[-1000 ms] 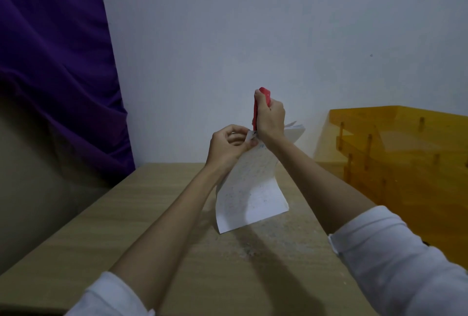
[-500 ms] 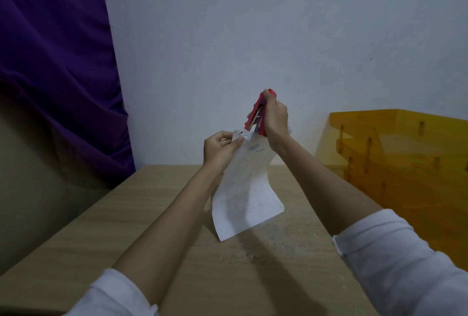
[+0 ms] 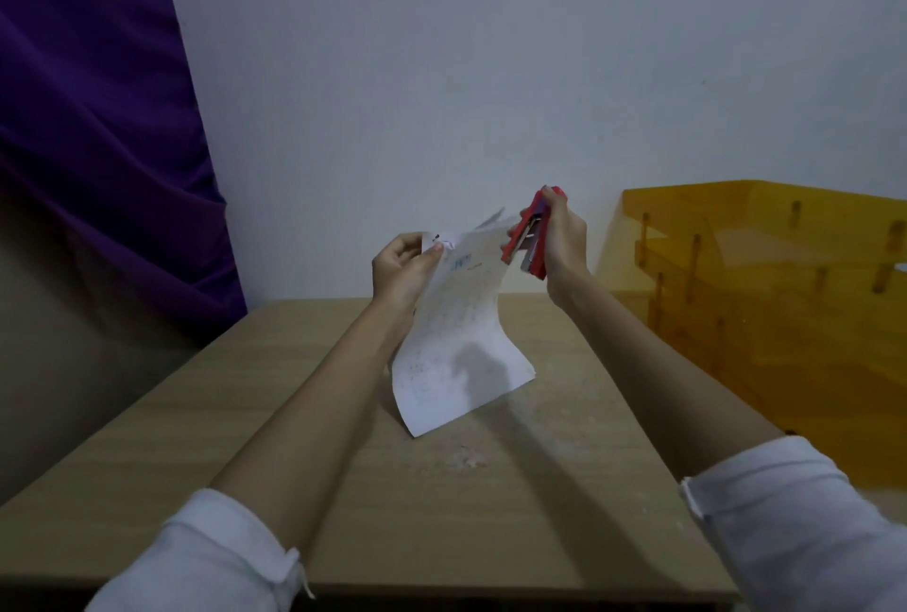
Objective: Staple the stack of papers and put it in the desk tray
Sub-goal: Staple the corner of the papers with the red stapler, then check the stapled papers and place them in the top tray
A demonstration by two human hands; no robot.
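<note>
A white stack of papers point(image 3: 456, 346) hangs upright above the wooden desk, its lower edge resting on the desk top. My left hand point(image 3: 400, 268) pinches its top left corner, where a small dark mark shows. My right hand point(image 3: 564, 243) grips a red stapler point(image 3: 527, 238) to the right of the papers' top edge, its jaws apart and clear of the sheets. The orange desk tray point(image 3: 765, 297), a stacked see-through organiser, stands at the right of the desk.
The wooden desk point(image 3: 314, 479) runs back to a white wall. A purple curtain point(image 3: 98, 120) hangs at the left, past the desk's edge. White specks lie on the desk in front of the papers.
The stapler has come off the papers' top corner and moved right with its jaws apart. My left hand has shifted left with the corner, so the top of the stack now shows.
</note>
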